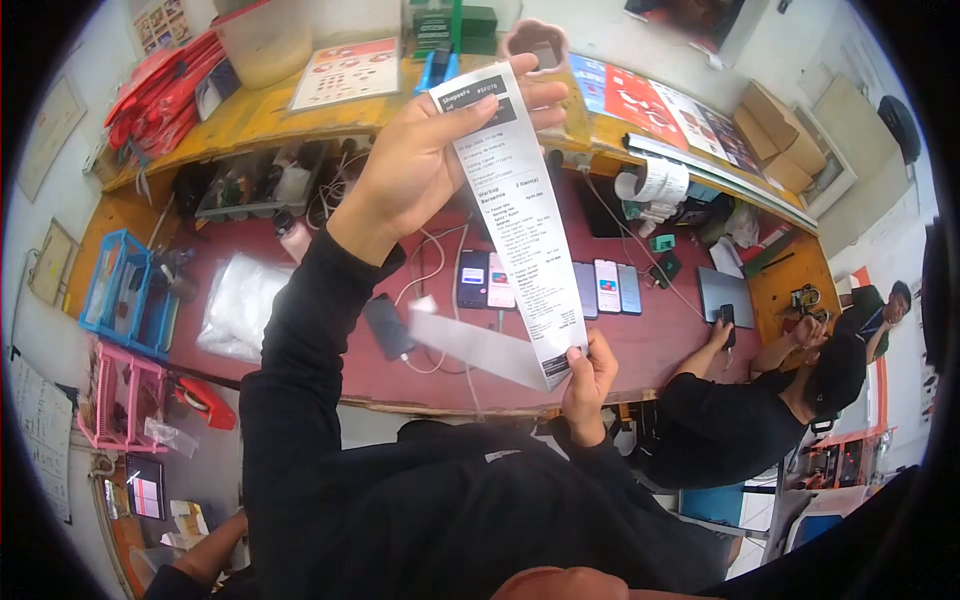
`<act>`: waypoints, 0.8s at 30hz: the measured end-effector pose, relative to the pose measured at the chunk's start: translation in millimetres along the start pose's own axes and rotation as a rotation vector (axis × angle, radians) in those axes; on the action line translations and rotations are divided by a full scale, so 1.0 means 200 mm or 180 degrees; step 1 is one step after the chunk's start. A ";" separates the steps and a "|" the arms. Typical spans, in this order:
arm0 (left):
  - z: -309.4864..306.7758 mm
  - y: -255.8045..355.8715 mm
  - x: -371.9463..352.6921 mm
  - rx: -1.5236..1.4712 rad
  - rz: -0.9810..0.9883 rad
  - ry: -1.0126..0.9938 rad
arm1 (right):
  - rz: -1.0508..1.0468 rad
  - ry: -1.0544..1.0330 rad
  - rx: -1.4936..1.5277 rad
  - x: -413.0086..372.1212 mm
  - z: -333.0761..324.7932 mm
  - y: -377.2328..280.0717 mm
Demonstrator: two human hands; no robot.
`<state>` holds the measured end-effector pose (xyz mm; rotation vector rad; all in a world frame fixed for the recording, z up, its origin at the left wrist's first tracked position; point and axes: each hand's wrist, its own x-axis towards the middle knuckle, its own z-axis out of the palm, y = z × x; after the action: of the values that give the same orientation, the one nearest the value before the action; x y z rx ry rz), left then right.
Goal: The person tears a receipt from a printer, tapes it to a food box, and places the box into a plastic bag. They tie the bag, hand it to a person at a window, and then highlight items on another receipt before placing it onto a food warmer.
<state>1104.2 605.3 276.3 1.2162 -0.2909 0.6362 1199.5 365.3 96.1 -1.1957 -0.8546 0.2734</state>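
A long printed paper receipt is stretched upright between my two hands, its text facing me. At the top, my left hand holds the strip with the thumb across the dark header and the fingers behind it. My right hand pinches the lower end between thumb and finger. A blank trailing part of the paper bends off to the left from the bottom. Behind the strip, several phones lie in a row on the red table, partly covered by it.
A blue basket and a clear plastic bag lie at the left. A power bank with cables is near the middle. A person in black sits at the right holding a phone. A wooden shelf spans the back.
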 end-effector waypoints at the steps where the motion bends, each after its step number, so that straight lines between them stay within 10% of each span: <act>1: 0.03 -0.03 0.04 0.0005 -0.0006 -0.0010 | -0.0013 0.0013 -0.0025 0.02 -0.05 0.01; 24: 0.49 -0.39 0.62 0.0395 0.0046 0.0023 | -0.0131 0.0053 0.0473 0.46 -0.74 0.14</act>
<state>1262.1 535.5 314.3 1.3314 -0.2573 0.6790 1372.0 326.6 95.4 -1.0398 -0.8290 0.2882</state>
